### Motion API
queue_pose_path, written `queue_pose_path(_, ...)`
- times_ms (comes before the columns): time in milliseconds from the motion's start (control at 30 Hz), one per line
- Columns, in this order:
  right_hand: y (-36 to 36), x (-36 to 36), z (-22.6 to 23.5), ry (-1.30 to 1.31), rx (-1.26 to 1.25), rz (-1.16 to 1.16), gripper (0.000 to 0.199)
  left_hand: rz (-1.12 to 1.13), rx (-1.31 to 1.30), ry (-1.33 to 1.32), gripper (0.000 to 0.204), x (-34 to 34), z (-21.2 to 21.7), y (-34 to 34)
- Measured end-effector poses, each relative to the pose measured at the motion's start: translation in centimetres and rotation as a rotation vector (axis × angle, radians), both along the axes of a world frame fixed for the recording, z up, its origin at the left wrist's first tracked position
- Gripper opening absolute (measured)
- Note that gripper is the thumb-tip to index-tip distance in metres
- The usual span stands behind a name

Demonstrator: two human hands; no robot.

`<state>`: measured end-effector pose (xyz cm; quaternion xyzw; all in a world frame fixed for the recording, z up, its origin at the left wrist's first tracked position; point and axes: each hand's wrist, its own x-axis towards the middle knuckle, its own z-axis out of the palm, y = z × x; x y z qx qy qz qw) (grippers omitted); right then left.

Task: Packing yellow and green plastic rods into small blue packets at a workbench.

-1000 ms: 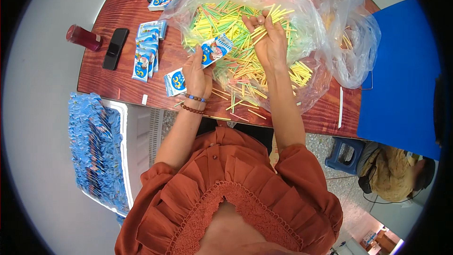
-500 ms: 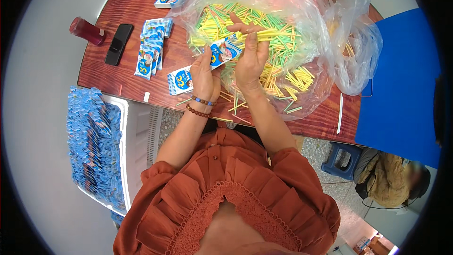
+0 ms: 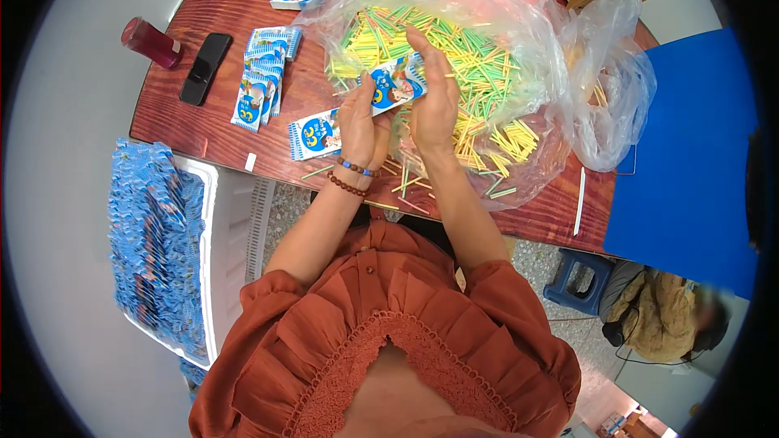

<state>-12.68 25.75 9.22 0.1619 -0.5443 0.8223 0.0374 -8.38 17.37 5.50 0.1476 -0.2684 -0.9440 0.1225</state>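
My left hand (image 3: pixel 362 123) is closed around a blue-and-white packet (image 3: pixel 397 85), which slants up to the right over a plastic bag. At the packet's right end, my right hand (image 3: pixel 436 101) is stretched out, its palm side turned to that end and touching or nearly touching it. A second blue-and-white packet (image 3: pixel 315 136) lies partly beneath my left hand and wrist. Behind my hands, thin yellow and green sticks (image 3: pixel 479 53) are heaped in the clear plastic bag (image 3: pixel 535 73). Whether sticks are inside the held packet is hidden.
More packets (image 3: pixel 260 85) overlap on the table, beside a black phone (image 3: pixel 205 69) and a red jar (image 3: pixel 152 43). A white foam box (image 3: pixel 209 219) heaped with blue packets (image 3: pixel 154 251) stands left. Another plastic bag (image 3: pixel 608 113) and a blue board (image 3: pixel 673 162) are right.
Yellow sticks gripped by my right hand at the packet's end no longer show there. That hand's fingers have straightened and now lie along the end. My left hand keeps the packet.
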Motion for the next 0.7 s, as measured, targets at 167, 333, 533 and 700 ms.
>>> queue_pose_path(167, 0.6, -1.2, -0.1, 0.194, 0.454, 0.063, 0.051, -0.079, 0.14, 0.103, 0.031, -0.6, -2.2, -1.2)
queue_pose_path(333, 1.2, -1.8, 0.7, 0.47, 0.821, 0.05, 0.056, -0.071, 0.243, 0.138, 0.036, -0.9, -2.1, -1.6)
queue_pose_path(533, -0.7, 0.1, 2.3, 0.133, 0.481, 0.078, 0.043, -0.069, 0.34, 0.313, 0.04, -0.5, -0.9, -4.0)
queue_pose_path(700, -2.7, -0.4, 2.3, 0.132, 0.55, 0.198, 0.017, 0.04, 0.142, 0.298, 0.036, 1.1, 0.1, -6.8)
